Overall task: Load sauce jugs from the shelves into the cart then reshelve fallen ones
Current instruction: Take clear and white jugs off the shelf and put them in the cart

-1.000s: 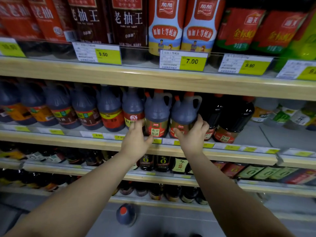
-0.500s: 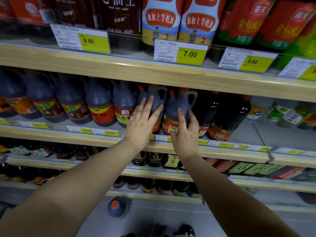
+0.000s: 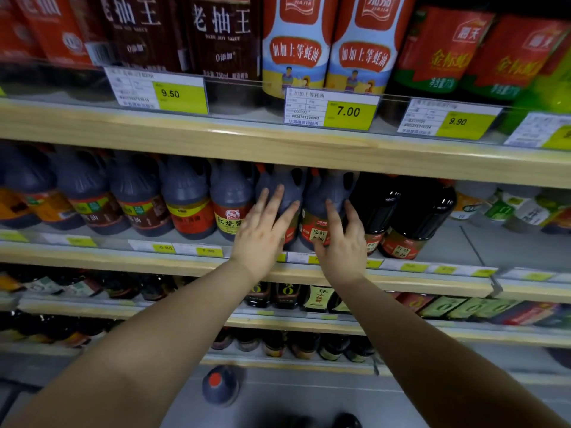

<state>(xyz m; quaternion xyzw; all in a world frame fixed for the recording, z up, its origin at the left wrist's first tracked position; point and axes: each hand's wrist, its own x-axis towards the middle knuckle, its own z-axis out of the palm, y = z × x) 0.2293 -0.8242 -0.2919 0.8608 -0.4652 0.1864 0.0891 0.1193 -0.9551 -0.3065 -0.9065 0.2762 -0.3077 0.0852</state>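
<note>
The setting is a shop aisle with tiered shelving that has pale wood-coloured front edges. The top shelf (image 3: pixel 278 149) carries tall sauce bottles behind yellow price tags marked 9.50 (image 3: pixel 157 92), 7.00 (image 3: pixel 332 109) and 9.90 (image 3: pixel 448 120).

The middle shelf (image 3: pixel 123 257) holds a row of handled jugs (image 3: pixel 185 193) filled with dark sauce, standing upright side by side. To the right of this row stand two black bottles (image 3: pixel 423 211) with red labels.

Both forearms reach up from the lower edge of the view to the right end of the jug row.

- The left hand (image 3: pixel 262 233) lies flat against the front of the first jug (image 3: pixel 278 179). Its grip is spread, with the fingers straight and fanned over the jug's shoulder.
- The right hand (image 3: pixel 343 242) lies against the second jug (image 3: pixel 324 186), which stands just beside the first and touches the nearest black bottle. Its grip is also spread. The fingers point up the jug's body and the thumb rests near the red label; no finger curls round the handle.

Both jugs stand on the middle shelf, near its front edge.

The two shelves below hold small dark bottles (image 3: pixel 287 296). A loose jug (image 3: pixel 221 386) with a red cap sits on the grey surface at the base of the shelving, between the two forearms. Whether it is upright or tipped cannot be told from this angle.
</note>
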